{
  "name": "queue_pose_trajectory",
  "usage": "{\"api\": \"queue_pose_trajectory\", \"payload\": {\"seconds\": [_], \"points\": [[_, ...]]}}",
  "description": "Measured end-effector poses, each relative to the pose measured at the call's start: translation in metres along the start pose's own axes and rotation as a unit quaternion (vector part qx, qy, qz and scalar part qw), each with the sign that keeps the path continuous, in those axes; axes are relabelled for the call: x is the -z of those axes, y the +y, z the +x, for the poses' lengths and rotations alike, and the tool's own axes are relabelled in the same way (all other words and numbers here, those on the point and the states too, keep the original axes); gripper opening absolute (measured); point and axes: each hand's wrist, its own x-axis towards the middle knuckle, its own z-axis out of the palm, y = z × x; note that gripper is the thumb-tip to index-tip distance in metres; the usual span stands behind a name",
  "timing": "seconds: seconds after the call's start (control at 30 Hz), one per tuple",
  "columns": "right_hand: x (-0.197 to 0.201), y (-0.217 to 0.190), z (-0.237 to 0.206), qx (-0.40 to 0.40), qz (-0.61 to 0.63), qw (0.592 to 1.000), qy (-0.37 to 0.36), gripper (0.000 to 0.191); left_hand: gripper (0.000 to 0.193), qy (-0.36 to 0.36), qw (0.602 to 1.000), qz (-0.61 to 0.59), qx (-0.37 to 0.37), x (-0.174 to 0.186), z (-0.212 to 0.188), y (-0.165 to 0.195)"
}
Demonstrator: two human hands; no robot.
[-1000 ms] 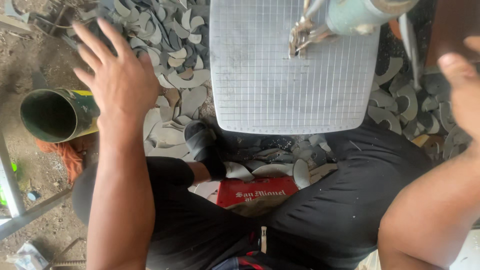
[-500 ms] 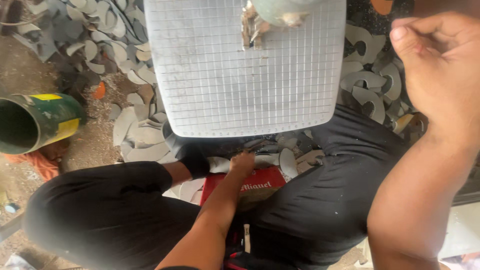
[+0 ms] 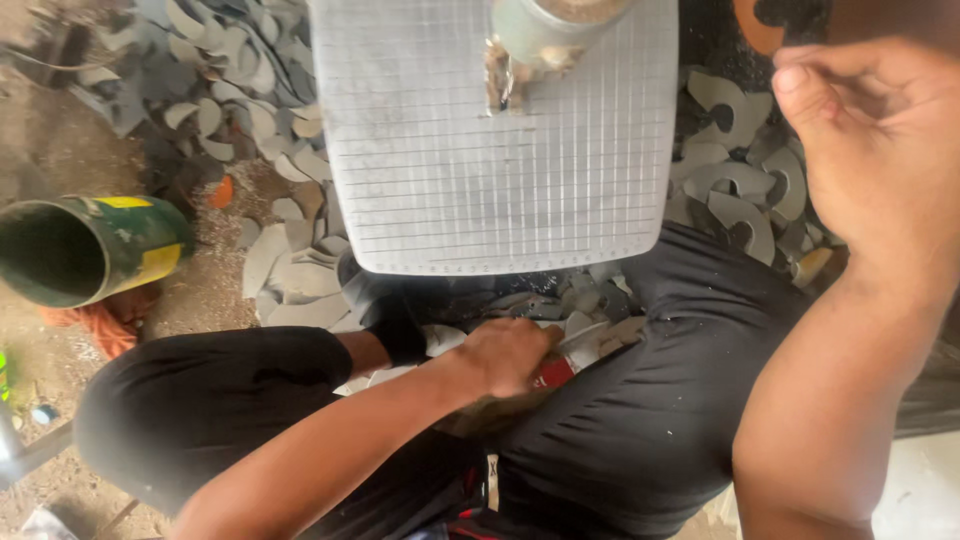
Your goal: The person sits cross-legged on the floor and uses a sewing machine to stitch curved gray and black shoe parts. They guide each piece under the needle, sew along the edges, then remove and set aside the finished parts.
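So, scanning L to R: green-yellow can (image 3: pixel 85 248) on side, far left on dirt, untouched. Grey cut-out scraps (image 3: pixel 235 115) heaped around, so plenty of cutting looks done. My left hand (image 3: pixel 512 352) down between knees, fingers curled on red-white packet (image 3: pixel 565 365) w/ pale piece; can't tell what's inside. White gridded board (image 3: pixel 500 170) above, bare, machine part (image 3: pixel 545 30) over it. Right hand (image 3: pixel 880 150) raised, loosely curled, holding nothing I see. Judge: next piece not yet on board.
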Motion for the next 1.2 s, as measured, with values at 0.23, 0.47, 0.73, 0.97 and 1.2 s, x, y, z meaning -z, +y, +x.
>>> {"api": "queue_pose_trajectory", "payload": {"seconds": [0.23,0.47,0.73,0.97,1.2], "points": [[0.011,-0.057,0.000,0.115,0.091,0.987,-0.064,0.015,0.036,0.184,0.851,-0.489,-0.041,0.070,-0.157,0.045],[-0.003,-0.149,0.005,0.253,-0.102,0.929,-0.250,0.040,0.049,0.287,0.824,-0.489,-0.003,0.123,-0.192,0.061],[-0.026,-0.175,0.007,0.200,-0.172,0.934,-0.240,0.037,0.050,0.505,0.831,0.223,-0.068,0.190,-0.225,0.037],[-0.039,-0.172,0.012,0.229,-0.115,0.948,-0.189,0.031,0.049,0.540,0.794,0.268,-0.073,0.195,-0.214,0.011],[-0.048,-0.162,0.008,0.232,-0.119,0.952,-0.162,0.030,0.044,0.545,0.786,0.284,-0.072,0.201,-0.205,0.006]]}}
